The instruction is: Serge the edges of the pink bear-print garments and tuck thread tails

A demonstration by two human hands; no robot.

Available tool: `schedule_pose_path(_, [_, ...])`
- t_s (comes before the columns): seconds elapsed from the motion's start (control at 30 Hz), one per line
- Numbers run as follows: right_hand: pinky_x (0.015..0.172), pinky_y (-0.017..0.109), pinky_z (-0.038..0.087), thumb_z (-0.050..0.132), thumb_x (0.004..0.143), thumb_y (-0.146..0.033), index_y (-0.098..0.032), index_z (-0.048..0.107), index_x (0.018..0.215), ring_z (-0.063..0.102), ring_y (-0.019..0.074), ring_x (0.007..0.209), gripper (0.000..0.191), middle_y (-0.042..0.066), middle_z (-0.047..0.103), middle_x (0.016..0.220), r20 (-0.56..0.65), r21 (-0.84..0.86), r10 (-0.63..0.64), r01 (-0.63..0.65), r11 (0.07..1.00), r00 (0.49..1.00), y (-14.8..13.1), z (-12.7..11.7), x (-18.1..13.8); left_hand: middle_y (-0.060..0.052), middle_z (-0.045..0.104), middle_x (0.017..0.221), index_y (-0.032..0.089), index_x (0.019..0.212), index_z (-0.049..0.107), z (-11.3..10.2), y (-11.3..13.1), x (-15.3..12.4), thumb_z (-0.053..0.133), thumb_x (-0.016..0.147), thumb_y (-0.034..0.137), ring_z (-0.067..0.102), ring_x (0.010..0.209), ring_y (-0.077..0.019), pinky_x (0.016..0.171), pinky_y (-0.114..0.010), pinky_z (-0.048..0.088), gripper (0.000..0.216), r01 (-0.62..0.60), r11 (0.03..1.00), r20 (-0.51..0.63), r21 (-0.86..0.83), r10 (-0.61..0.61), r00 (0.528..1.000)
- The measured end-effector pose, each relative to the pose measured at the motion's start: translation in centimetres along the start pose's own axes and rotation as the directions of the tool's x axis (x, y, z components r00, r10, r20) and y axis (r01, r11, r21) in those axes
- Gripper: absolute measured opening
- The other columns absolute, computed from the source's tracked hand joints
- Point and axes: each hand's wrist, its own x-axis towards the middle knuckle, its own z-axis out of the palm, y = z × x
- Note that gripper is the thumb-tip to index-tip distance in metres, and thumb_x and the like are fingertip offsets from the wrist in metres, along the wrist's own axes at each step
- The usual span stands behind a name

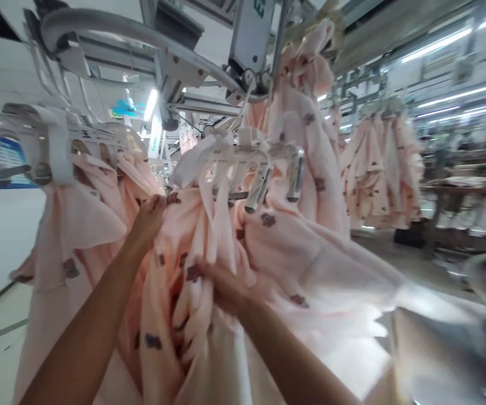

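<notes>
Pale pink fabric pieces [184,225] with small dark printed motifs hang in front of me from clear and white clip hangers [230,163]. My left hand [152,216] is raised to just below the hangers, its fingers closed on the upper edge of the pink fabric. Lower and to the right, my right hand [226,287] has its fingers closed round a fold of the same hanging cloth; its fingertips are partly blurred. A wide pink panel [310,264] spreads out to the right behind my right hand.
A curved metal rail [142,31] runs overhead. More pink pieces [70,236] hang from clip hangers [53,146] at the left. Another pink bundle [310,124] hangs behind, and further garments [382,169] hang at the right. A blurred bright surface [437,349] stands at the lower right.
</notes>
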Motion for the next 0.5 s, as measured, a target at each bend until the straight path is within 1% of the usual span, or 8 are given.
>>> schedule_pose_path(0.07, [0.069, 0.029, 0.045, 0.075, 0.055, -0.048, -0.017, 0.062, 0.078, 0.054, 0.0170, 0.071, 0.041, 0.000, 0.057, 0.074, -0.024, -0.027, -0.019, 0.019, 0.999, 1.000, 1.6, 1.3, -1.5, -0.009, 0.067, 0.095, 0.015, 0.106, 0.062, 0.9, -0.7, -2.9, 0.056, 0.078, 0.059, 0.063, 0.084, -0.0210, 0.077, -0.037, 0.051, 0.052, 0.027, 0.998, 0.132, -0.063, -0.018, 0.991])
schedule_pose_path(0.13, [0.070, 0.029, 0.043, 0.075, 0.055, -0.038, -0.015, 0.066, 0.077, 0.054, 0.0187, 0.073, 0.033, 0.002, 0.059, 0.075, -0.065, -0.051, -0.035, 0.032, 0.998, 0.997, 3.7, 1.8, -2.9, -0.009, 0.069, 0.086, 0.016, 0.099, 0.067, 1.8, -2.6, -6.9, 0.066, 0.064, 0.064, 0.064, 0.082, -0.0273, 0.071, -0.037, 0.053, 0.059, 0.056, 0.993, 0.268, -0.105, -0.026, 0.963])
schedule_pose_path(0.2, [0.072, 0.031, 0.044, 0.068, 0.061, -0.046, -0.015, 0.066, 0.081, 0.057, 0.0216, 0.076, 0.037, 0.004, 0.060, 0.077, -0.134, -0.026, -0.037, 0.034, 0.999, 0.990, 5.7, 1.7, -4.1, -0.010, 0.069, 0.077, 0.017, 0.089, 0.070, 2.2, -5.7, -11.0, 0.065, 0.063, 0.063, 0.064, 0.083, -0.0321, 0.070, -0.040, 0.054, 0.053, 0.098, 0.990, 0.330, -0.102, -0.059, 0.942])
schedule_pose_path(0.27, [0.070, 0.034, 0.047, 0.055, 0.071, -0.059, -0.015, 0.064, 0.092, 0.058, 0.0232, 0.077, 0.050, 0.006, 0.061, 0.078, -0.194, 0.037, -0.018, 0.026, 0.999, 0.981, 7.1, 1.2, -5.3, -0.008, 0.069, 0.076, 0.021, 0.085, 0.070, 1.8, -9.1, -14.1, 0.071, 0.057, 0.055, 0.063, 0.091, -0.0347, 0.077, -0.041, 0.053, 0.044, 0.179, 0.984, 0.366, 0.007, -0.169, 0.915])
schedule_pose_path(0.3, [0.069, 0.034, 0.048, 0.048, 0.074, -0.064, -0.015, 0.063, 0.097, 0.059, 0.0233, 0.076, 0.056, 0.007, 0.061, 0.078, -0.207, 0.078, 0.002, 0.014, 0.997, 0.978, 7.5, 1.0, -5.9, -0.008, 0.069, 0.073, 0.022, 0.079, 0.069, 1.1, -10.6, -15.2, 0.074, 0.052, 0.052, 0.063, 0.092, -0.0363, 0.076, -0.042, 0.053, 0.041, 0.207, 0.975, 0.295, 0.081, -0.221, 0.929])
schedule_pose_path(0.37, [0.067, 0.034, 0.049, 0.045, 0.075, -0.068, -0.015, 0.062, 0.099, 0.059, 0.0225, 0.072, 0.061, 0.007, 0.061, 0.076, -0.201, 0.122, 0.052, -0.028, 0.992, 0.978, 8.1, 0.9, -7.3, -0.008, 0.066, 0.067, 0.020, 0.065, 0.064, -1.3, -12.6, -16.2, 0.070, 0.052, 0.043, 0.063, 0.086, -0.0366, 0.071, -0.041, 0.052, 0.027, 0.313, 0.925, 0.162, 0.217, -0.350, 0.923])
schedule_pose_path(0.43, [0.067, 0.032, 0.048, 0.061, 0.068, -0.063, -0.014, 0.064, 0.091, 0.059, 0.0214, 0.069, 0.054, 0.006, 0.060, 0.072, -0.170, 0.121, 0.110, -0.090, 0.989, 0.979, 8.5, 1.0, -8.8, -0.008, 0.063, 0.061, 0.020, 0.058, 0.058, -4.8, -12.9, -16.2, 0.061, 0.056, 0.035, 0.062, 0.072, -0.0319, 0.063, -0.037, 0.051, 0.016, 0.425, 0.852, 0.030, 0.306, -0.455, 0.890])
schedule_pose_path(0.5, [0.066, 0.030, 0.047, 0.074, 0.059, -0.048, -0.013, 0.066, 0.082, 0.059, 0.0209, 0.068, 0.043, 0.004, 0.059, 0.069, -0.109, 0.065, 0.185, -0.179, 0.982, 0.977, 9.0, 1.4, -10.3, -0.004, 0.060, 0.060, 0.019, 0.071, 0.059, -8.2, -12.0, -15.8, 0.052, 0.062, 0.032, 0.058, 0.058, -0.0235, 0.050, -0.030, 0.045, 0.017, 0.529, 0.787, -0.091, 0.316, -0.530, 0.843])
